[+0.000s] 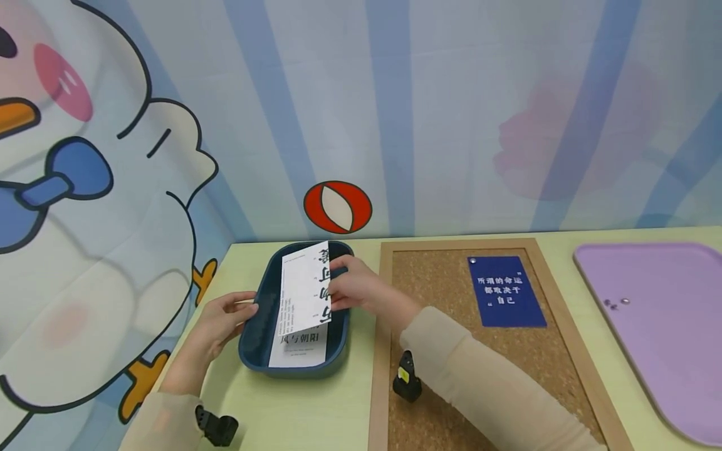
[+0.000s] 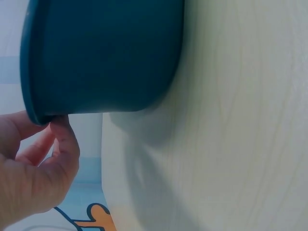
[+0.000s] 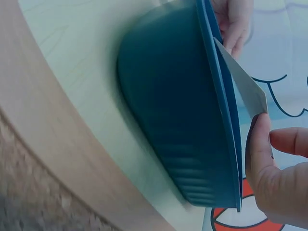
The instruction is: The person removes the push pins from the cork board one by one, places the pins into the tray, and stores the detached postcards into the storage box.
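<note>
A dark blue plastic tub (image 1: 256, 341) stands on the table at the left of the cork board. My left hand (image 1: 217, 322) pinches its left rim between thumb and fingers, seen close up in the left wrist view. With thumb and fingers, my right hand (image 1: 361, 285) holds a white card (image 1: 301, 282) with black characters by its right edge, tilted over the tub's opening. Underneath it, another white printed card (image 1: 299, 352) lies inside the tub, partly covered. The right wrist view shows the held card (image 3: 248, 84) edge-on above the rim.
A wood-framed cork board (image 1: 445, 357) lies right of the tub, with a dark blue card (image 1: 507, 291) on it and a pin (image 1: 472, 260) at that card's top left corner. Farther right is a purple tray (image 1: 665, 326) holding several small pins (image 1: 625, 301). A printed cloth backs the table.
</note>
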### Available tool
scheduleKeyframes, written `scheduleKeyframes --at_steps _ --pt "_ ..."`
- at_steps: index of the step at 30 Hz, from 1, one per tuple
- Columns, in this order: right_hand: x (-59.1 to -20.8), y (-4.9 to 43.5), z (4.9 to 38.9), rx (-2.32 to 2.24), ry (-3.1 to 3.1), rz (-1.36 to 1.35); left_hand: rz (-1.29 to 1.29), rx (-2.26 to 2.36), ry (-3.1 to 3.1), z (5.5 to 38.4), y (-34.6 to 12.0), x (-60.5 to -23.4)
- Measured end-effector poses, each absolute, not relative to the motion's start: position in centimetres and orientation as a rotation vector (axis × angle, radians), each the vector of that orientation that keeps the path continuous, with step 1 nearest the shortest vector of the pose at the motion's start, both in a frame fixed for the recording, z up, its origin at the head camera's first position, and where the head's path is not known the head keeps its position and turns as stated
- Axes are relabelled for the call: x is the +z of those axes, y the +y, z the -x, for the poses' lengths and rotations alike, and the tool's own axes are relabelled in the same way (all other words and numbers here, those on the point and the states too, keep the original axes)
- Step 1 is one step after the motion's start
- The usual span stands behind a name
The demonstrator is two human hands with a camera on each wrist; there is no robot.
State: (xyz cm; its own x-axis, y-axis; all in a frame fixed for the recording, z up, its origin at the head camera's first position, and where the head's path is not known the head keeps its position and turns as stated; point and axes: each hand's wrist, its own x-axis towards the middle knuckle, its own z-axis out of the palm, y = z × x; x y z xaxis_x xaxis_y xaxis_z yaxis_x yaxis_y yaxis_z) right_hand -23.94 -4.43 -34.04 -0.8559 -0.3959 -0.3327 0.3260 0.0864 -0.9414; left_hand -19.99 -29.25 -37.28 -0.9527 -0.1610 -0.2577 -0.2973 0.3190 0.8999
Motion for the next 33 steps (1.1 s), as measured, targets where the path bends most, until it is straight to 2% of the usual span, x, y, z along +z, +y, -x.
scheduleKeyframes --at_steps 24,33 --pt "-35.7 -8.0 22.4 -1.842 1.887 0.071 0.428 1.729 2.432 20.0 -29.3 -37.1" --pt "-35.8 -8.4 22.3 -1.672 2.111 0.111 0.428 1.734 2.426 19.9 -29.2 -37.0"
